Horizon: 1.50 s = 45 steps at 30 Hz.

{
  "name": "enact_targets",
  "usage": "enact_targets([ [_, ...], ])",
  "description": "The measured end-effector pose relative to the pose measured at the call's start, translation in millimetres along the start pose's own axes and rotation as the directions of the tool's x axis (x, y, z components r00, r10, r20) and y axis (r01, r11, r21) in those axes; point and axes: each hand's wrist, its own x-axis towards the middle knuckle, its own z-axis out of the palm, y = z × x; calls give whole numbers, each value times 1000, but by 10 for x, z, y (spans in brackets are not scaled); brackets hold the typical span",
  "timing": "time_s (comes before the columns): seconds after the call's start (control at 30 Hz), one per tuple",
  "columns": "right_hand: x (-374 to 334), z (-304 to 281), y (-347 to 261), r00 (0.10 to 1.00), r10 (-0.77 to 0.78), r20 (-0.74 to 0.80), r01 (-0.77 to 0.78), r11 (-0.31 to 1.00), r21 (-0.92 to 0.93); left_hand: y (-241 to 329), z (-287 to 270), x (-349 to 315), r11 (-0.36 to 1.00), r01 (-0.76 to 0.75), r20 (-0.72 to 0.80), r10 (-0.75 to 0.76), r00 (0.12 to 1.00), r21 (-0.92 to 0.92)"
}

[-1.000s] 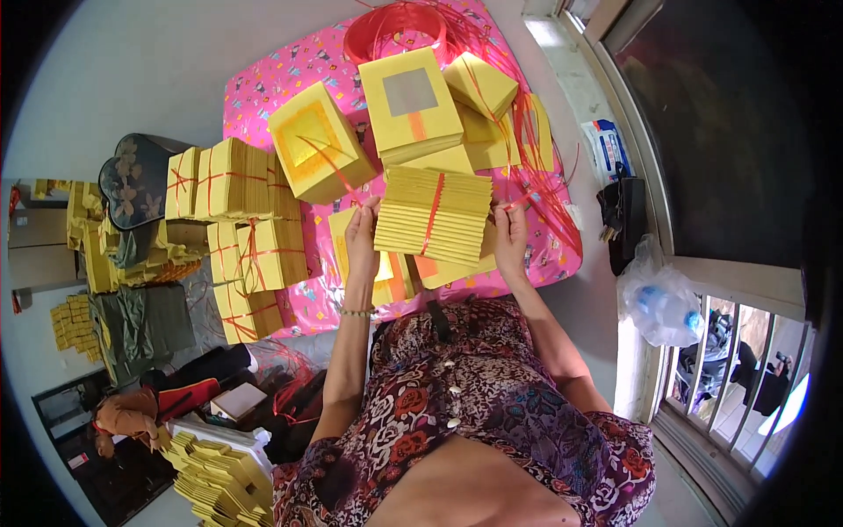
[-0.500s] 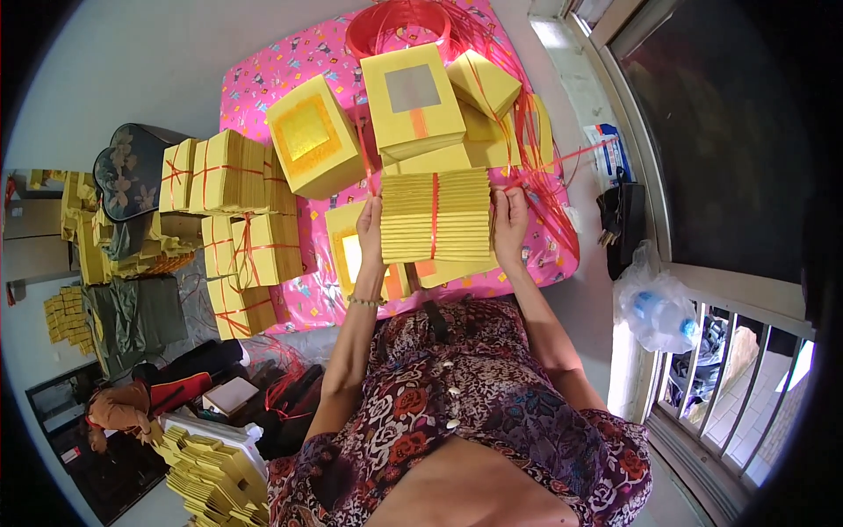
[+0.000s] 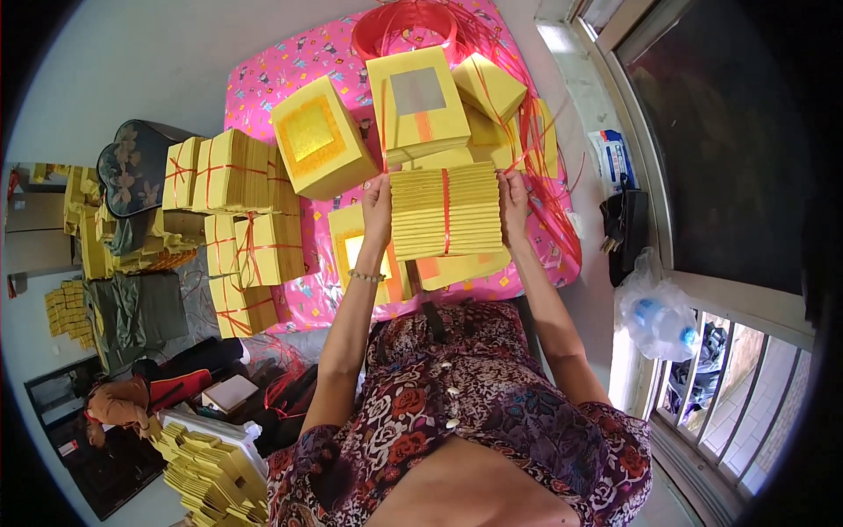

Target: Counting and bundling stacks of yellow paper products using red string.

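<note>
In front of me is a bundle of folded yellow paper (image 3: pixel 413 215), its layered edges facing up. A red plastic strip (image 3: pixel 446 211) runs across its middle. My left hand (image 3: pixel 378 211) is closed at the bundle's left side, with a strip end rising from its fingers. On the right side my right hand (image 3: pixel 514 209) is closed too, a red strip passing out at its fingertips. Both hands are against or very near the paper sides; the exact contact is hidden. Behind the bundle stands a stack of yellow paper (image 3: pixel 420 101) with a silver square.
A pink patterned tabletop (image 3: pixel 263 88) carries another stack with a gold square (image 3: pixel 320 136), a red basin (image 3: pixel 360 39) and loose red strips (image 3: pixel 562 206). Tied yellow bundles (image 3: pixel 233 171) are piled at the left. On the right, a plastic bag (image 3: pixel 654 307) hangs by the window bars.
Both hands and the bundle have shifted slightly in the picture, as has the whole scene. The red strip at the right, pulled out long before, now looks shorter and slacker.
</note>
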Motion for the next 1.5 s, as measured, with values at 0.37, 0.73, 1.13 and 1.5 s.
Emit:
enact_targets([
  [0.37, 40, 119, -697, 941, -178, 287, 185, 983, 1, 649, 162, -350, 979, -179, -20, 178, 984, -96],
  [0.73, -147, -339, -903, 922, 29, 386, 86, 957, -278, 1044, 202, -645, 762, -378, 308, 244, 919, 525],
  [1.13, -211, 37, -1610, 695, -365, 619, 715, 440, -544, 1112, 1146, -757, 495, -590, 556, 234, 797, 638],
  [1.5, -49, 139, -1455, 615, -328, 717, 779, 392, -489, 1007, 1191, -786, 503, -481, 454, 186, 872, 718],
])
